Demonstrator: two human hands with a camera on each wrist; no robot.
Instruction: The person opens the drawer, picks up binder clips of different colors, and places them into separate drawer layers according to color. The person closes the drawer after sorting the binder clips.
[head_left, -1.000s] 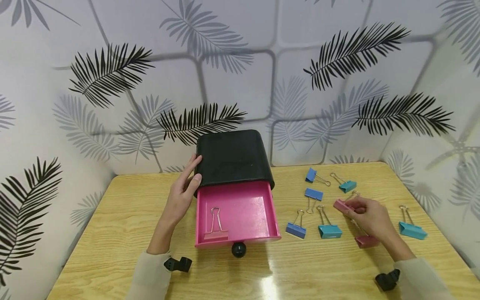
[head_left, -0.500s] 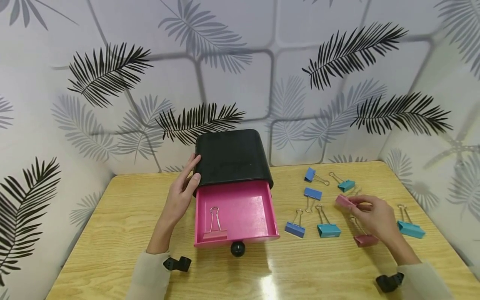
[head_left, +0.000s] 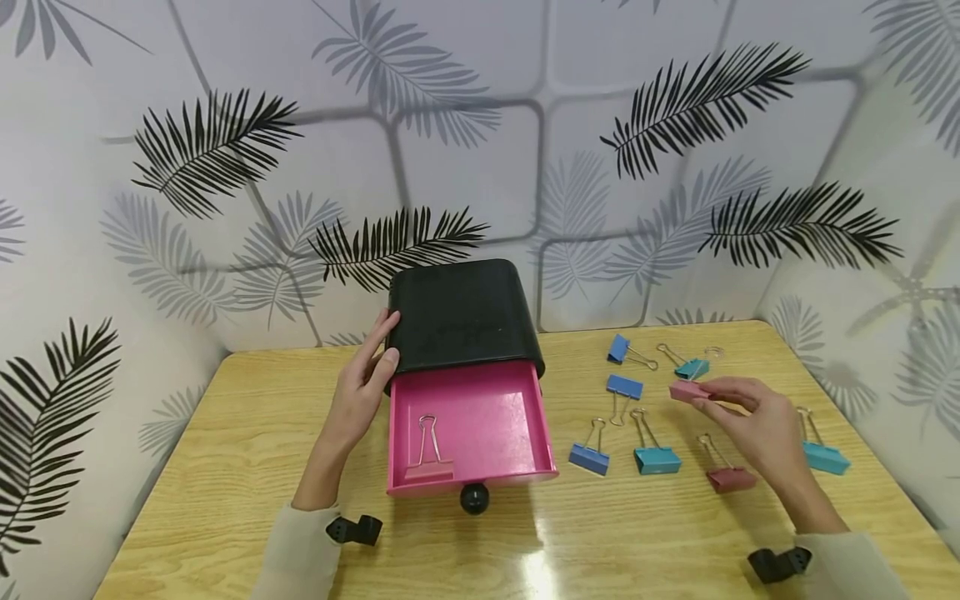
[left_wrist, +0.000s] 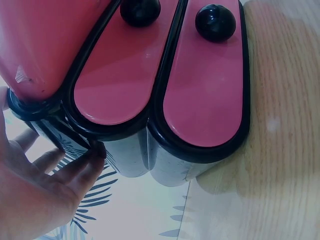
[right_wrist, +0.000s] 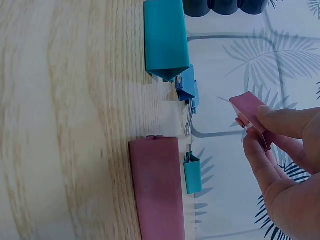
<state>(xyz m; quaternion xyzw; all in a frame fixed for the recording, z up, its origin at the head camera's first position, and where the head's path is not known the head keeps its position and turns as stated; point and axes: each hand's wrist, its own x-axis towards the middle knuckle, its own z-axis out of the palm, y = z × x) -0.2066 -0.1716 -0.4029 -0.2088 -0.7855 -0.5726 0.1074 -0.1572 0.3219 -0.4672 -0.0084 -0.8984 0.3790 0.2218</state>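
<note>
My right hand (head_left: 768,425) pinches a pink binder clip (head_left: 682,391) between thumb and fingers. In the right wrist view the held clip (right_wrist: 247,107) is raised off the wooden surface. A dark pink clip (head_left: 731,479) lies on the table below that hand. My left hand (head_left: 362,392) rests against the left side of a black drawer cabinet (head_left: 465,312), its fingers along the upper edge. The top pink drawer (head_left: 491,421) is pulled out, with one pink clip (head_left: 430,469) lying inside near its front. In the left wrist view, two lower drawers (left_wrist: 117,80) are closed.
Blue clips (head_left: 625,387) and teal clips (head_left: 657,461) lie spread on the table right of the cabinet. One teal clip (head_left: 825,457) sits partly behind my right wrist. A black knob (head_left: 474,498) sticks out from the drawer front. A leaf-patterned wall (head_left: 480,183) stands behind.
My right hand has lifted the pink clip upward, away from the dark pink clip below it. The left hand keeps its place on the cabinet, and the drawer stays pulled out.
</note>
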